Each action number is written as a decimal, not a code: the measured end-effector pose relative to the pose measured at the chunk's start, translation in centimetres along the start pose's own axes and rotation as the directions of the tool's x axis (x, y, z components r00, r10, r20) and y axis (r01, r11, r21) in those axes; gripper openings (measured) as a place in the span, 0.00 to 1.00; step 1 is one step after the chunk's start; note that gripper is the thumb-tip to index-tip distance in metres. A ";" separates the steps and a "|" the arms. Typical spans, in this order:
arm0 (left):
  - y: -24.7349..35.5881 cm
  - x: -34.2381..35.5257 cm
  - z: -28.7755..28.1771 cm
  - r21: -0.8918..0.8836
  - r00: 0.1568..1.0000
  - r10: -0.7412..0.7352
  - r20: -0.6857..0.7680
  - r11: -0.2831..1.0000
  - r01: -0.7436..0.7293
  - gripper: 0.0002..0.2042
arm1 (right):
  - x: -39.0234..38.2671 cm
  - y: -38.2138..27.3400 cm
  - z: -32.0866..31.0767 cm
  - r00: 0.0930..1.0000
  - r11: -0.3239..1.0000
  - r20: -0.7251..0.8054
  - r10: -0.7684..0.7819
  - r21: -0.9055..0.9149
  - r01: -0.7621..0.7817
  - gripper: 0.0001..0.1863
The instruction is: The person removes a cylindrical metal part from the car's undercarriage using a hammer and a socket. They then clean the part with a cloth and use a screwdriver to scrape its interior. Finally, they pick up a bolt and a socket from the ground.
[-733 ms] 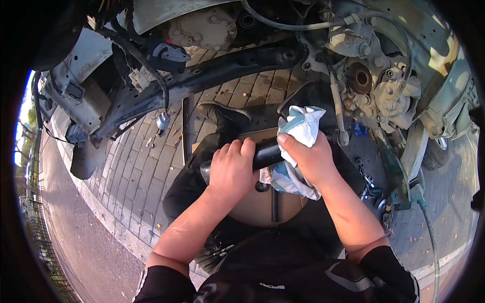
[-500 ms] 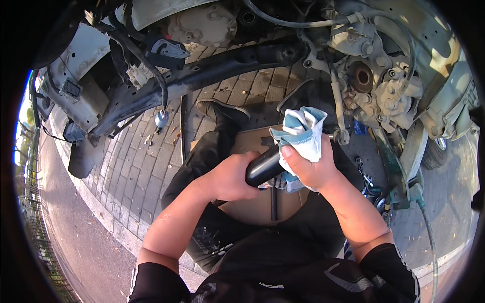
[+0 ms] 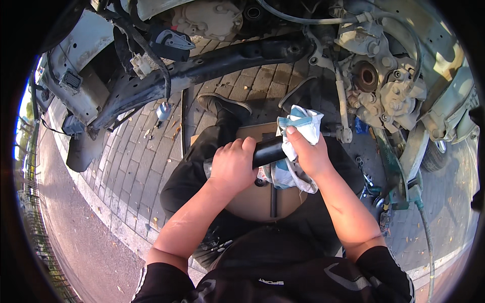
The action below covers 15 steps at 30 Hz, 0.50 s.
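Across my lap lies a thick black tube, in shape like a shock absorber body; most of it is hidden by my hands and a cloth. My left hand is closed round its left part, knuckles up. Around the right part, my right hand grips a white and blue-green rag wrapped on the tube, its thumb lying on top. A loose end of the rag hangs below the tube. Under it, a thin dark bar rests on a sheet of cardboard between my legs.
Ahead, a dark crossmember of an opened-up vehicle spans the view. A wheel hub assembly stands at the right, with a green jack stand and scattered tools below. A wire with a connector dangles at the left.
My left hand has turned over the tube, from gripping its near end to lying on top further left. The tube sits more level, and my right hand with the rag has shifted slightly.
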<state>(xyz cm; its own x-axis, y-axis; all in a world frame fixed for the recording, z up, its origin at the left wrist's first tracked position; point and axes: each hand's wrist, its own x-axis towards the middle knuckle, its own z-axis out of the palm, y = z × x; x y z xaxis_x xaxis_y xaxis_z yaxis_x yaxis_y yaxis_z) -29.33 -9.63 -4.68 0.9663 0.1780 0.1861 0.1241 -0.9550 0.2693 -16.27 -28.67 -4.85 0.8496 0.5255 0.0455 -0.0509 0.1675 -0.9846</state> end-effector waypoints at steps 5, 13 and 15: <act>-0.9 -0.9 -0.3 -0.512 0.940 -0.237 0.246 0.792 0.334 0.29 | 0.1 0.4 -0.6 0.967 0.833 -0.211 -0.146 0.501 0.235 0.22; -2.9 -3.8 -0.4 -0.983 0.981 0.084 0.174 -0.041 0.178 0.28 | -3.1 1.9 0.3 0.998 0.926 0.051 0.027 0.376 -0.045 0.28; -2.3 -4.3 -0.2 -0.989 0.985 0.086 0.150 -0.008 0.151 0.32 | -3.8 1.9 0.9 0.999 0.922 0.041 -0.022 0.387 0.005 0.23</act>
<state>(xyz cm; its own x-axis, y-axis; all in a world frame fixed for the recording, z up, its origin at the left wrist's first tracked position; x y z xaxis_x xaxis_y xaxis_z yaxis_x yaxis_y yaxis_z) -33.82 -8.11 -5.92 0.9962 0.0575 0.0651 -0.0782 0.2687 0.9601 -20.11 -29.57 -6.77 0.8284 0.5552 0.0744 -0.2462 0.4801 -0.8420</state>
